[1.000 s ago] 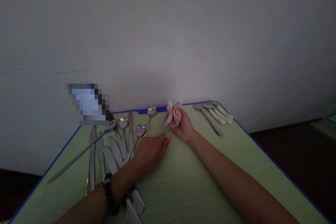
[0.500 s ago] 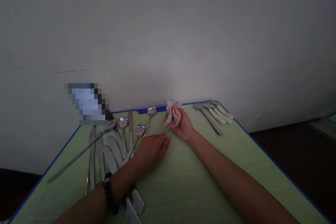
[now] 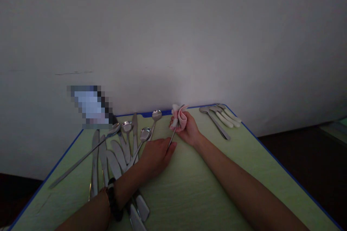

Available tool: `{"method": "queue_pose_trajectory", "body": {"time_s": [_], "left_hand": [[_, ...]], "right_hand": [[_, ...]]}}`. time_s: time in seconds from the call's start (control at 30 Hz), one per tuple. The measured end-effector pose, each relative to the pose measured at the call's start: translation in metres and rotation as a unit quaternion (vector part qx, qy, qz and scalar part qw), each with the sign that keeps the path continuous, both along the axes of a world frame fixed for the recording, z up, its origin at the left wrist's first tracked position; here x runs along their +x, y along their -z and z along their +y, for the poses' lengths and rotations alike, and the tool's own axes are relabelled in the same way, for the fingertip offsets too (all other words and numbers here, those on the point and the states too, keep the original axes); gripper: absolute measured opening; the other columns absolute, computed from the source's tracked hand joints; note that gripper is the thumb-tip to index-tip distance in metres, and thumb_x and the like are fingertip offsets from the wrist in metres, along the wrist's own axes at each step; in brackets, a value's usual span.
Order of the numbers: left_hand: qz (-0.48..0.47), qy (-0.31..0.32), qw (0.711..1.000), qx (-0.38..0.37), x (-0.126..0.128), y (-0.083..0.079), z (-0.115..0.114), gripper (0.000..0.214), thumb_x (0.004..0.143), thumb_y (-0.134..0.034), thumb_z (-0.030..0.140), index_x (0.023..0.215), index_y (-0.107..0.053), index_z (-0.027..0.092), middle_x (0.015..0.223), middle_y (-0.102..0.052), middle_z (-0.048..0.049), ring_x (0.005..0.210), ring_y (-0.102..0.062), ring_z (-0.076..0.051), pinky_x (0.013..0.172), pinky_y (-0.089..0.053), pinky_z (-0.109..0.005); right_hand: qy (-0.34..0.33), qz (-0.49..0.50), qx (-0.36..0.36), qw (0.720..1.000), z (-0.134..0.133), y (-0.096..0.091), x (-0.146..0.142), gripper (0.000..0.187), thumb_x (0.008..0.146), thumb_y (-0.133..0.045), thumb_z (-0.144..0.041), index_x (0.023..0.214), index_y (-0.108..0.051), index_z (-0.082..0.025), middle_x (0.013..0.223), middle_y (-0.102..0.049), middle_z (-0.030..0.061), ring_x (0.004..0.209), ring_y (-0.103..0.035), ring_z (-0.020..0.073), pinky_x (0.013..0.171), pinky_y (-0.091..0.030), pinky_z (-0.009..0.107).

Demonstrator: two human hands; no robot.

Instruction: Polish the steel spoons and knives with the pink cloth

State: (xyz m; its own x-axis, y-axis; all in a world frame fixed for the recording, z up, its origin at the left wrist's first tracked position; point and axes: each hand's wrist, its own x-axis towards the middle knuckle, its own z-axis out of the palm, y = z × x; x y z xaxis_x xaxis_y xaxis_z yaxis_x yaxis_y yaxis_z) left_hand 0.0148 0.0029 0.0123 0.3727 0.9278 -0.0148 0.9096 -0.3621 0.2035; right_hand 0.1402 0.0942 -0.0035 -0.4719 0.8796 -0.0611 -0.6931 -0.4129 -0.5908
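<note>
My left hand is closed on the thin metal handle of a piece of cutlery. The upper end of that piece goes into a bunched pink and white cloth, so its kind is hidden. My right hand is closed around the cloth, wrapping it about the cutlery. Beside and under my left forearm lie several table knives and spoons. A long-handled spoon lies slantwise at the left.
At the back right lie a metal spoon and several pieces of cutlery with white handles. A blurred-out device with a lit screen leans at the back left. The green table has a blue edge and meets a wall.
</note>
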Motion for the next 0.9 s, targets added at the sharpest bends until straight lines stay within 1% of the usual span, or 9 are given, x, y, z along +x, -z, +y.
{"method": "queue_pose_trajectory", "body": {"time_s": [0.27, 0.4, 0.53, 0.8, 0.9], "left_hand": [[-0.018, 0.006, 1.0, -0.006, -0.001, 0.0004, -0.0004, 0.045, 0.097, -0.017, 0.035, 0.085, -0.057, 0.018, 0.082, -0.069, -0.0073, 0.077, -0.065, -0.021, 0.07, -0.045, -0.03], [-0.007, -0.002, 1.0, -0.011, -0.0005, -0.0013, -0.0003, 0.044, 0.097, -0.019, 0.035, 0.086, -0.057, 0.017, 0.083, -0.069, -0.008, 0.078, -0.065, -0.02, 0.071, -0.045, -0.029], [-0.002, 0.001, 1.0, -0.009, 0.0004, -0.0019, -0.0002, 0.043, 0.097, -0.019, 0.034, 0.088, -0.058, 0.017, 0.084, -0.069, -0.0085, 0.078, -0.065, -0.022, 0.07, -0.045, -0.031], [0.002, -0.008, 1.0, -0.007, 0.0006, -0.0002, 0.0003, 0.043, 0.097, -0.021, 0.035, 0.086, -0.059, 0.017, 0.082, -0.069, -0.0081, 0.078, -0.065, -0.02, 0.07, -0.045, -0.029], [0.001, -0.006, 1.0, -0.006, 0.0002, 0.0006, 0.0003, 0.044, 0.097, -0.02, 0.035, 0.086, -0.059, 0.017, 0.082, -0.069, -0.0085, 0.078, -0.065, -0.021, 0.069, -0.045, -0.03]], "right_hand": [[-0.001, -0.008, -0.007, 1.0, -0.0011, -0.0013, -0.0001, 0.023, 0.083, -0.04, -0.028, 0.07, -0.056, -0.017, 0.056, -0.053, -0.0015, 0.051, -0.048, 0.0112, 0.049, -0.043, 0.022], [-0.001, -0.014, -0.007, 1.0, -0.001, -0.0004, -0.0001, 0.022, 0.083, -0.04, -0.028, 0.072, -0.056, -0.018, 0.056, -0.054, -0.0013, 0.051, -0.048, 0.0119, 0.048, -0.043, 0.023], [0.003, -0.016, -0.007, 1.0, -0.0014, 0.0, -0.0003, 0.022, 0.082, -0.04, -0.028, 0.072, -0.057, -0.018, 0.057, -0.054, -0.0007, 0.051, -0.049, 0.0122, 0.051, -0.045, 0.024], [0.007, -0.026, -0.007, 1.0, -0.0014, -0.0008, -0.0005, 0.022, 0.082, -0.041, -0.028, 0.07, -0.056, -0.018, 0.057, -0.055, -0.0011, 0.05, -0.049, 0.0113, 0.051, -0.046, 0.023], [0.01, -0.03, -0.012, 0.999, -0.0011, -0.0011, -0.0009, 0.023, 0.083, -0.039, -0.027, 0.07, -0.056, -0.018, 0.056, -0.054, -0.0008, 0.05, -0.049, 0.0117, 0.05, -0.046, 0.023]]}}
